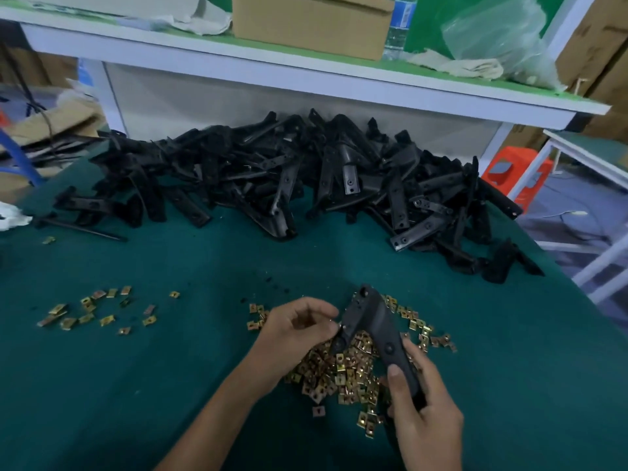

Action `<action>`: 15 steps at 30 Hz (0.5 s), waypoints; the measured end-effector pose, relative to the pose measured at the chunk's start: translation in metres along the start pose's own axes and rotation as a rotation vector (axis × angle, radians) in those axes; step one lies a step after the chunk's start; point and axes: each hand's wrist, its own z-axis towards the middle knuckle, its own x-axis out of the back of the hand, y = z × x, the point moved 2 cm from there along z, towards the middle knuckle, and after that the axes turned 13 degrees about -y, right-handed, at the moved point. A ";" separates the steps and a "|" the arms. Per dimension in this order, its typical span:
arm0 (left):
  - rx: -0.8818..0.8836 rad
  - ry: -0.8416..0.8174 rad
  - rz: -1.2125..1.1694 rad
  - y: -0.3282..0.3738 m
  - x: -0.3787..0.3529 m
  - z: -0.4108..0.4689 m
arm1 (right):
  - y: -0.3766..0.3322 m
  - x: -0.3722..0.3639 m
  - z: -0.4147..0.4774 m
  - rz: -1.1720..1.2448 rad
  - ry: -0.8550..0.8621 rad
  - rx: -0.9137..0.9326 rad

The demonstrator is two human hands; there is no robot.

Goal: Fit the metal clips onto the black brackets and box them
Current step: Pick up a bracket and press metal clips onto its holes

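Holding black bracket [377, 321] in right grip [424, 413], pinching its left edge with left grip [299, 329] above clips [350, 372]; bottle [399, 25] label blurred.

Left hand [299, 329] pinching; right hand [423, 407] gripping.

Your right hand [421, 413] gripping a black plastic bracket [373, 321], your left hand [295, 329] pinching its side, a heap of brass-coloured metal clips [343, 372] beneath, green worktop [153, 385], black bracket pile [289, 171] behind.

We had the bracket pile [289, 171] at the rear of the bench [136, 368], below the shelf [306, 66]; the clip heap [343, 372] lay nearer us, a smaller scatter [91, 311] to its left.
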 end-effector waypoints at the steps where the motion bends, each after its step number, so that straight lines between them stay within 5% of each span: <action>1: 0.005 0.005 -0.014 0.000 -0.001 0.000 | 0.000 0.000 0.000 0.001 0.002 0.003; 15: 0.065 -0.104 -0.138 0.001 0.003 -0.006 | -0.008 0.000 -0.006 -0.001 -0.033 0.043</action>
